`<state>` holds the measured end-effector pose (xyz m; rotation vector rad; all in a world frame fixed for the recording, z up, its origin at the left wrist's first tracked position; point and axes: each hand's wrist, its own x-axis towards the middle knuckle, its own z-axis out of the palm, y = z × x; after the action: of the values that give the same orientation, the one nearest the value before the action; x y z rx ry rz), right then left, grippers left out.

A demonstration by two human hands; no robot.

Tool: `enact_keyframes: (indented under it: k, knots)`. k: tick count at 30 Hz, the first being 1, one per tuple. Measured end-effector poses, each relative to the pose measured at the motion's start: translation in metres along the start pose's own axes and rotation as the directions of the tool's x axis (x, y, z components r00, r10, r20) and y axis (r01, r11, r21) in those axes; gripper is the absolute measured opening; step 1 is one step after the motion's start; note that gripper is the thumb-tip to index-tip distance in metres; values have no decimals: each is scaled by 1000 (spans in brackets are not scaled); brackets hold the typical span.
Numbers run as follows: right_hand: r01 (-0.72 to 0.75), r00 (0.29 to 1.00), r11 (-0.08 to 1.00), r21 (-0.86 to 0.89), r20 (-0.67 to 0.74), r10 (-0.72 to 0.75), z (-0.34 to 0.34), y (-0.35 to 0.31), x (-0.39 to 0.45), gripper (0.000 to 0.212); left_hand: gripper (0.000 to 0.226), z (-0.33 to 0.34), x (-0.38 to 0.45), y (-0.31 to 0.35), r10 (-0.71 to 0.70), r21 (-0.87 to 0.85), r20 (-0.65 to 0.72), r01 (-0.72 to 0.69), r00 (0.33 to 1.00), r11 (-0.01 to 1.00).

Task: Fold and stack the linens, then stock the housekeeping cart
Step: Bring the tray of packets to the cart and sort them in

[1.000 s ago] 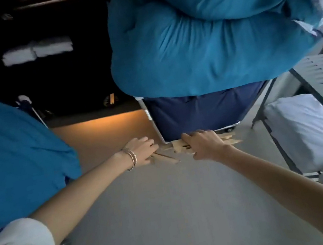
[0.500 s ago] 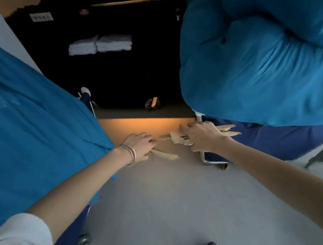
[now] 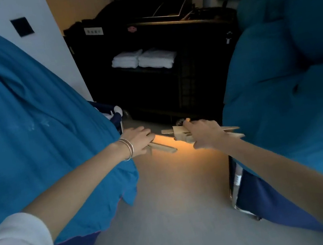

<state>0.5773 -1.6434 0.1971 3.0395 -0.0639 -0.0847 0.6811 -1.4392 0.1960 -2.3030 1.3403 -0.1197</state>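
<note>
My left hand pinches one pale flat wooden stick, long axis slanting down toward the right. My right hand has its fingers curled round a bundle of pale wooden sticks lying crosswise. The dark housekeeping cart stands straight ahead beyond both hands, two stacks of folded white towels on its shelf. Bulging teal linen bags flank me. I judge the right hand slightly nearer the cart.

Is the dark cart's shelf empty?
No, two stacks of folded white towels sit side by side on a shelf of the cart.
</note>
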Motion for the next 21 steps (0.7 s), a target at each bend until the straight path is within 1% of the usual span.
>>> enact_keyframes:
  k: [2, 7, 13, 17, 21]
  knots:
    - [20, 1000, 1000, -24, -23, -20, -7, 5, 25, 61, 34, -2, 12, -17, -33, -11, -1, 33, 999, 999]
    - [43, 999, 998, -41, -21, -44, -7, 14, 87, 59, 33, 7, 45, -60, -63, 4, -16, 63, 998, 998]
    - [9, 999, 998, -67, -33, -11, -9, 30, 168, 64, 39, 25, 103, -120, -41, 10, -52, 42, 998, 999]
    - [-35, 999, 997, -63, -13, 34, -13, 37, 224, 61, 40, 33, 144, -170, -10, 35, -80, 13, 997, 999]
    - [-75, 997, 995, -63, -22, 74, -26, 42, 280, 59, 40, 40, 181, -222, 35, 44, -77, -32, 996, 999]
